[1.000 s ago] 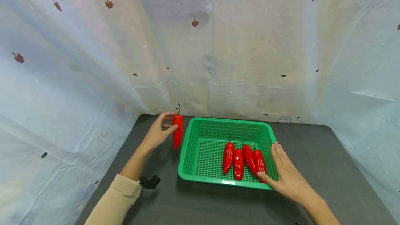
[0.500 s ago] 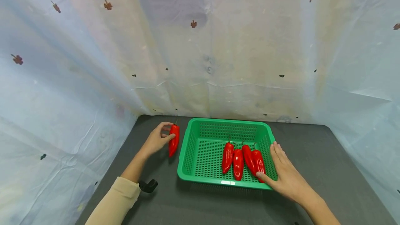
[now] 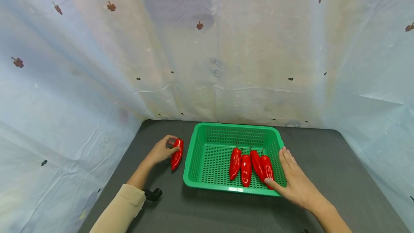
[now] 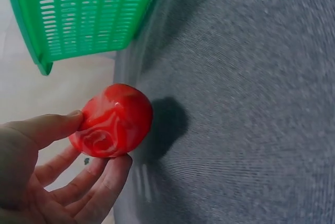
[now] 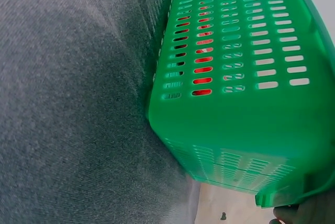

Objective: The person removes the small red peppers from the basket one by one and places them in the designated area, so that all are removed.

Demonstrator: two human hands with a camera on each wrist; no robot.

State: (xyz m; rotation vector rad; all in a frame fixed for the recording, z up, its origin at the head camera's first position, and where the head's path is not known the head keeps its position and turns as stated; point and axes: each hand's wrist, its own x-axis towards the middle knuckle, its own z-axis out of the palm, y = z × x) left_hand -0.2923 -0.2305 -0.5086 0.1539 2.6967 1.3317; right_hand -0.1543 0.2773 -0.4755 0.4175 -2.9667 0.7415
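Note:
Left of the green basket (image 3: 198,182), my left hand (image 3: 160,150) pinches a long red pepper (image 3: 177,154) between thumb and fingers. Its thin stem points away and its tip slants toward me, low over the dark table. The left wrist view shows this pepper (image 4: 118,122) end-on, its shadow beside it. My right hand (image 3: 299,182) rests at the basket's right front corner, fingers straight along the rim and thumb reaching over it. Several more red peppers (image 3: 246,170) lie side by side in the basket's right half; red shows through the slots of the basket wall (image 5: 235,119).
The dark grey table (image 3: 223,216) extends around the basket, its back edge meeting a pale patterned sheet (image 3: 245,53) that also hangs at both sides. A black curved piece (image 3: 153,194) sticks out at my left wrist, below a cream sleeve (image 3: 121,204).
My left hand has moved down and slightly left, toward me, carrying the red pepper. The right hand, the basket and the peppers inside have stayed put.

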